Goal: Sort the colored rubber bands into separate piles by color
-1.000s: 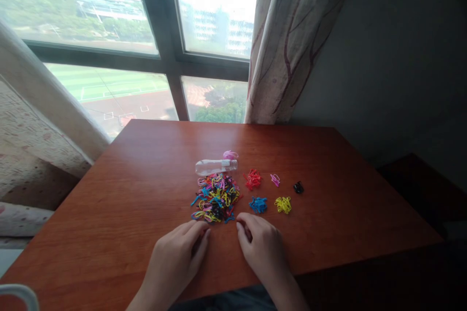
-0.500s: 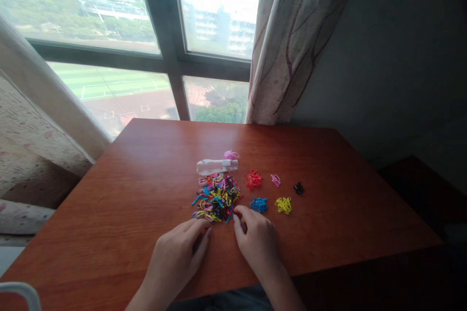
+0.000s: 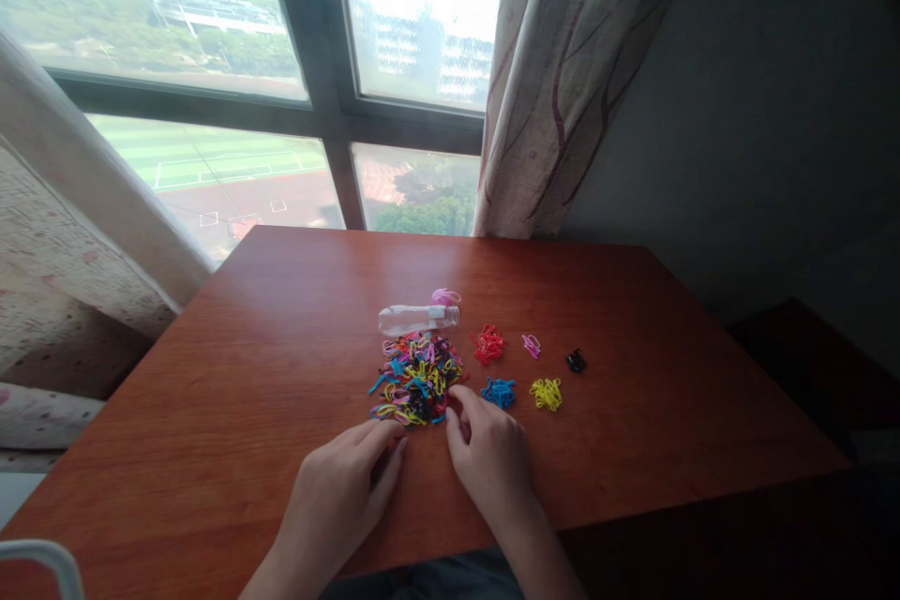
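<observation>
A heap of mixed-colour rubber bands [image 3: 420, 380] lies on the table before both hands. My left hand [image 3: 348, 473] rests at the heap's near left edge, its fingers curled and thumb tip close to the index tip. Whether anything sits between those tips is hidden. At the near right edge of the heap is my right hand [image 3: 490, 445], index finger and thumb apart, with no band visible between them. To its right lie small piles: red bands [image 3: 488, 345], blue bands [image 3: 499, 392], yellow bands [image 3: 547, 395], pink bands [image 3: 532, 346] and black bands [image 3: 577, 361].
Behind the heap a clear plastic bottle [image 3: 412, 320] lies on its side, with a pink piece [image 3: 444, 296] beside its neck. The brown wooden table [image 3: 246, 375] reaches to a window and a patterned curtain [image 3: 555, 84]. A white curved bar [image 3: 49, 553] shows at lower left.
My right hand has moved slightly forward along the heap's right edge, and its index finger and thumb have parted a little. My left hand stays nearly in place.
</observation>
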Demonstrator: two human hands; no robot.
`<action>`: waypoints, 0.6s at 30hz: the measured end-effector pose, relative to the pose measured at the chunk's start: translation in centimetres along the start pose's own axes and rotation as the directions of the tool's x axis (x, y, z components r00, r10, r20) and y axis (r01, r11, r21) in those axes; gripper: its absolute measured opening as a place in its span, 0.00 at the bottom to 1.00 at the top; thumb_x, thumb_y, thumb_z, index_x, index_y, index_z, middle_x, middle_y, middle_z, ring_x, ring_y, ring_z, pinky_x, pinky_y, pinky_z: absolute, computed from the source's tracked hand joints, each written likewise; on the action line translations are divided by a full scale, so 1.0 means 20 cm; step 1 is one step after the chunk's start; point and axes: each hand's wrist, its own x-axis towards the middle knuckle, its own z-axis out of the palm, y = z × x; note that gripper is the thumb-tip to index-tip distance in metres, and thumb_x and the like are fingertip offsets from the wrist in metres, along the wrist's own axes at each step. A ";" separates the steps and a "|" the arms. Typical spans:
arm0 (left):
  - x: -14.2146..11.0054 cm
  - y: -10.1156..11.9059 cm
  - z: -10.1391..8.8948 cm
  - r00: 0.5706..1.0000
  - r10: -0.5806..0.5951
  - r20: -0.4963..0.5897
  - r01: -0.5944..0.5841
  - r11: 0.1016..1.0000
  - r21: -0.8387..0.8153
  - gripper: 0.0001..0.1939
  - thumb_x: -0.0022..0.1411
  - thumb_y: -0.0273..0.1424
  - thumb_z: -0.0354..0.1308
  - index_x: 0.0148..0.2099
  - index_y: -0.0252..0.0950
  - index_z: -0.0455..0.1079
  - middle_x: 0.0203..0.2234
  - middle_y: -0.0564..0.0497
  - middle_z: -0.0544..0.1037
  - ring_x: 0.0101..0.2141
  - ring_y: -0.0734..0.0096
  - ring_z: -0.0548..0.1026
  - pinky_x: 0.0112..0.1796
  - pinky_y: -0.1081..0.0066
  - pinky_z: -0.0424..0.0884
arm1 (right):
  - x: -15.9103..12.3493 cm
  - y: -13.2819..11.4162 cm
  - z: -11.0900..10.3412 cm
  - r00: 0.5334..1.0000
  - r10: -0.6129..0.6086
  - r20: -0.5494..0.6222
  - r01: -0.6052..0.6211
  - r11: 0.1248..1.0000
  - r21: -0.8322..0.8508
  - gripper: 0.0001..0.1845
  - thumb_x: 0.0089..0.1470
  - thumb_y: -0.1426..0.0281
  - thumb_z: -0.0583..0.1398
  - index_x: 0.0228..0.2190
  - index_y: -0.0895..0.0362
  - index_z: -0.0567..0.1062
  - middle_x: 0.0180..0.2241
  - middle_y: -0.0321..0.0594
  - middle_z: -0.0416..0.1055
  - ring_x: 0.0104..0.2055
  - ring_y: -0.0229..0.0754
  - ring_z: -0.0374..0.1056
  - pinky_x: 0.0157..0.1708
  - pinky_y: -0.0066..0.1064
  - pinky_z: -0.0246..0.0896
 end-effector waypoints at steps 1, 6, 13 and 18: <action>0.00 0.00 0.00 1.000 0.004 -0.003 -0.004 1.000 0.001 0.10 0.68 0.34 0.49 0.39 0.42 0.72 0.33 0.54 0.82 0.32 0.66 0.81 0.30 0.71 0.72 | 0.00 0.00 0.00 1.000 0.003 0.006 -0.004 1.000 0.004 0.12 0.57 0.75 0.59 0.43 0.53 0.76 0.30 0.36 0.77 0.31 0.41 0.73 0.31 0.28 0.54; 0.00 0.00 0.00 1.000 0.011 -0.011 -0.011 1.000 -0.003 0.10 0.68 0.34 0.49 0.39 0.42 0.72 0.33 0.54 0.82 0.32 0.66 0.81 0.30 0.71 0.72 | -0.01 0.00 0.00 1.000 0.019 0.023 -0.020 0.999 0.025 0.08 0.58 0.76 0.59 0.38 0.53 0.75 0.30 0.36 0.77 0.31 0.40 0.71 0.31 0.27 0.52; 0.00 0.00 0.00 1.000 0.000 -0.001 0.000 1.000 -0.002 0.11 0.68 0.35 0.49 0.39 0.42 0.72 0.33 0.53 0.82 0.31 0.66 0.81 0.29 0.72 0.71 | -0.02 0.00 -0.01 1.000 0.014 0.020 -0.015 0.999 0.049 0.05 0.58 0.76 0.59 0.34 0.54 0.73 0.29 0.35 0.75 0.30 0.40 0.70 0.31 0.28 0.51; 0.00 0.00 0.00 1.000 0.003 -0.008 -0.004 1.000 -0.011 0.10 0.68 0.34 0.49 0.39 0.42 0.72 0.33 0.54 0.82 0.31 0.66 0.81 0.29 0.71 0.71 | -0.02 0.01 0.00 1.000 0.000 0.014 -0.001 0.998 0.063 0.09 0.58 0.76 0.59 0.40 0.54 0.75 0.31 0.36 0.76 0.32 0.41 0.71 0.33 0.29 0.53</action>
